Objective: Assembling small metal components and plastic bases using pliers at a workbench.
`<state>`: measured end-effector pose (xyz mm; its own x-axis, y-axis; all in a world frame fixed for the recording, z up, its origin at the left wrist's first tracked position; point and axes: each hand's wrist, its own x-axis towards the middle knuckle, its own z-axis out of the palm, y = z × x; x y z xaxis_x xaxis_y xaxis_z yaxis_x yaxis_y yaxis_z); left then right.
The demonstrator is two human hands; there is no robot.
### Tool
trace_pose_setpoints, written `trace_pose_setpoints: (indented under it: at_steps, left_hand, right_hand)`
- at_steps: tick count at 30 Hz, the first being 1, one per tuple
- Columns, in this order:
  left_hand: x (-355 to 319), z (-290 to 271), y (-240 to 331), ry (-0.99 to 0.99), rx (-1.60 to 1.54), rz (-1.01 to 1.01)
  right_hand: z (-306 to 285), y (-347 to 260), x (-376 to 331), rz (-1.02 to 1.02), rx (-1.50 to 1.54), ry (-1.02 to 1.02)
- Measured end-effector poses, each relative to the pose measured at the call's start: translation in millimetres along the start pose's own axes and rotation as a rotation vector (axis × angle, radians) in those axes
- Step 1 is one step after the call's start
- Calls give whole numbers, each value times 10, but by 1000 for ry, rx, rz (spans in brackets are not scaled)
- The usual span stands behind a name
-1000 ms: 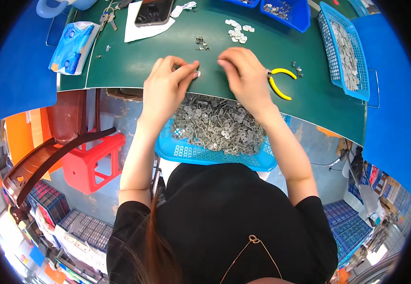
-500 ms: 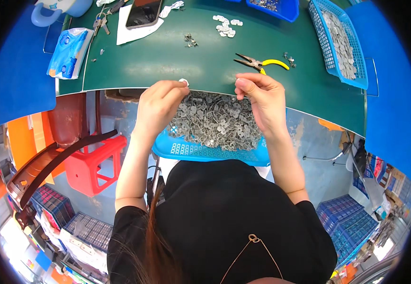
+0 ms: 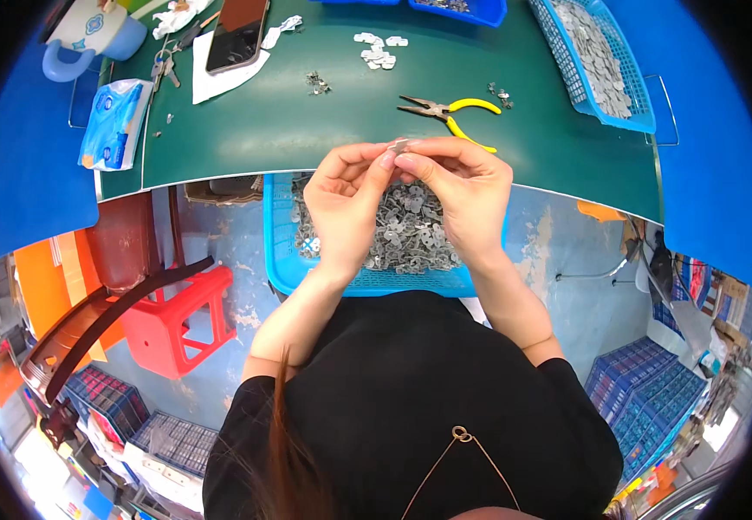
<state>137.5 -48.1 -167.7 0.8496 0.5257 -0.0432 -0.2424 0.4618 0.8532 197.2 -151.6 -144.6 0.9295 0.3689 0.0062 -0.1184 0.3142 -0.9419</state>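
My left hand (image 3: 347, 204) and my right hand (image 3: 470, 195) meet at the table's near edge. Thumbs and fingers of both pinch a small grey metal piece (image 3: 399, 146), partly hidden by the fingertips. Below them, a blue plastic basket (image 3: 274, 251) sits against my lap, holding a heap of small grey metal parts (image 3: 415, 227). Just beyond my right hand lie pliers (image 3: 438, 110) with yellow handles. Farther back on the green table (image 3: 246, 130) is a small group of flat whitish pieces (image 3: 379, 59). Little metal bits (image 3: 316, 84) lie nearer, and more bits (image 3: 500, 94) lie right of the pliers.
A blue basket of flat grey pieces (image 3: 606, 65) stands at the far right, and a blue tray (image 3: 484, 16) at the back. Toward the left are a phone (image 3: 237, 39), keys (image 3: 165, 68), a tissue pack (image 3: 116, 126) and a mug (image 3: 90, 35). A red stool (image 3: 177, 325) stands at left.
My hands, apart before, have come together with fingertips touching around the small metal piece. The left hand moved right and the right hand slightly left. The whole view has shifted a little.
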Motion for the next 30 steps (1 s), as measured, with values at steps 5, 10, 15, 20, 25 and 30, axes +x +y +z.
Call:
trace_pose_setpoints:
  at_steps: [5, 10, 15, 20, 25, 30]
  left_hand:
    - [-64, 42, -49, -23, 42, 103]
    - [-85, 64, -74, -80, 93, 154]
    - [-84, 74, -50, -83, 78, 144]
    - [-91, 91, -11, -62, 12, 80]
    - [-92, 87, -19, -71, 67, 134]
    - [-99, 62, -63, -96, 95, 193]
  right_hand:
    - [-37, -17, -15, -107, -52, 8]
    - [-59, -25, -19, -122, -74, 12]
    - [-66, -66, -29, -88, -70, 2]
    - [-88, -47, -8, -108, -48, -37]
    - [-84, -68, 0, -103, -86, -49]
    - [-51, -99, -23, -103, -121, -29]
